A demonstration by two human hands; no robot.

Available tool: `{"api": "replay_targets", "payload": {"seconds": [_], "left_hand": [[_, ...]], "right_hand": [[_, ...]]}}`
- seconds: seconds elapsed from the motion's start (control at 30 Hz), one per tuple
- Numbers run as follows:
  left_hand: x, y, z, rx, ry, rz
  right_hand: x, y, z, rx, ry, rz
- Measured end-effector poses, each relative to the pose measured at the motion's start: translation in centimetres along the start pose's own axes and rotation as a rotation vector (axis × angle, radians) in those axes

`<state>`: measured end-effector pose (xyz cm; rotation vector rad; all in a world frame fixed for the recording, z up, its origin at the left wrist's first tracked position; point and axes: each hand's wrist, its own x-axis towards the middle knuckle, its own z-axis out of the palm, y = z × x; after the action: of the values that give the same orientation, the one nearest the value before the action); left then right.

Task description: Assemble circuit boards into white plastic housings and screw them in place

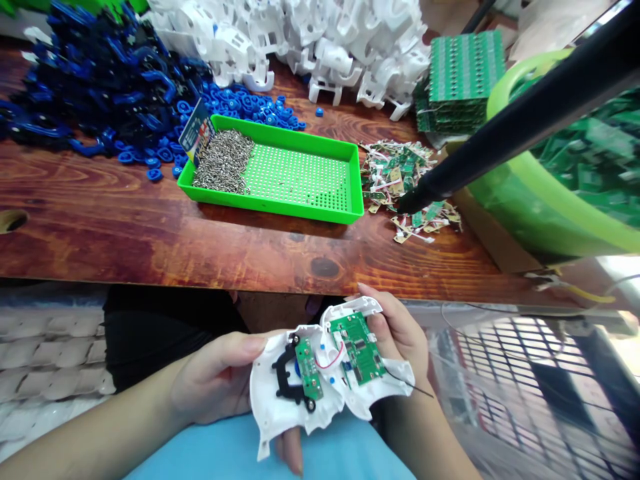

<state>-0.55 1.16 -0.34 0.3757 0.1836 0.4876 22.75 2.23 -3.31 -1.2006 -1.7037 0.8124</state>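
Over my lap is a white plastic housing (270,407), opened out with its inner side up. My left hand (220,373) grips its left edge, thumb on top and some fingers underneath. My right hand (400,333) holds the right part, with the thumb beside the larger green circuit board (363,350). A smaller green board (309,370) sits in the left part next to a black bracket (287,377). A red wire (333,360) curves between the two boards, and a thin black wire (417,389) sticks out at the right.
On the wooden table (150,233) are a green tray (300,173) with screws (225,157), blue parts (240,107), white housings (340,47), small wired boards (400,173) and stacked green panels (465,73). A black pole (500,127) slants before a green tub (500,180).
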Motion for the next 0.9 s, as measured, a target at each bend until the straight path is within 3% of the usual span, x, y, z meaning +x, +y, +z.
{"api": "replay_targets", "payload": {"seconds": [0.27, 0.9], "left_hand": [[-0.2, -0.23, -0.15, 0.102, -0.062, 0.04], [0.05, -0.22, 0.12, 0.069, -0.059, 0.056]], "right_hand": [[0.23, -0.2, -0.04, -0.055, -0.02, 0.026], [0.68, -0.56, -0.05, -0.056, -0.028, 0.012]]}}
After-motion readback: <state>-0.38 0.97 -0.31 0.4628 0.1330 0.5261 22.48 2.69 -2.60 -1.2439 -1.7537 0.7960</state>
